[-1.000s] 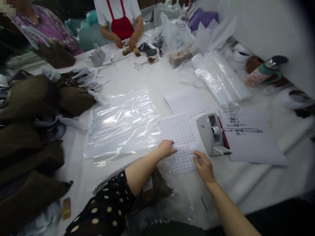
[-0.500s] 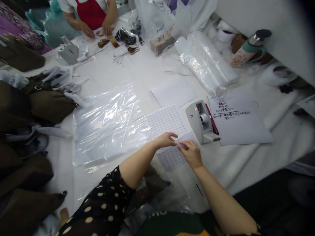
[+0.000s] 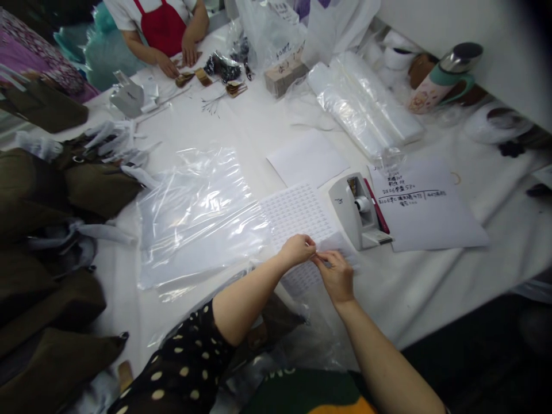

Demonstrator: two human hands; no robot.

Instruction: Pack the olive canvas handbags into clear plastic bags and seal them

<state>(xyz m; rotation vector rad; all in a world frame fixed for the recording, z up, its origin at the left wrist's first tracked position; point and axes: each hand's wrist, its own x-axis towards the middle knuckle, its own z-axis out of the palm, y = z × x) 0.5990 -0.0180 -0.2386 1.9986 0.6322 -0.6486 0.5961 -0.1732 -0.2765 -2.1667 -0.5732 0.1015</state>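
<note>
A white sheet of small printed labels (image 3: 297, 213) lies in front of me, its lower right part partly hidden by my hands. My left hand (image 3: 298, 249) is closed, thumb and fingers pinched at the sheet. My right hand (image 3: 335, 275) meets it from the other side, its fingertips also pinched together and almost touching the left ones. Between the fingertips only a tiny pale bit shows, too small to make out. A pale, blurred flap of paper (image 3: 337, 242) sits just behind the fingers. Right beside the hands stands a grey tape dispenser (image 3: 350, 215).
Clear plastic bags (image 3: 198, 224) lie flat at left, next to dark olive bags (image 3: 38, 247). At right are a handwritten sheet (image 3: 431, 224), rolled plastic (image 3: 366, 106) and a thermos (image 3: 444, 80). Across the table a person in a red apron (image 3: 166, 29) handles small brown pieces.
My fingertips have drawn closer together, and the left fingers have curled in toward the right ones. The whole view has shifted slightly. Across the table, the person's hands have moved a little.
</note>
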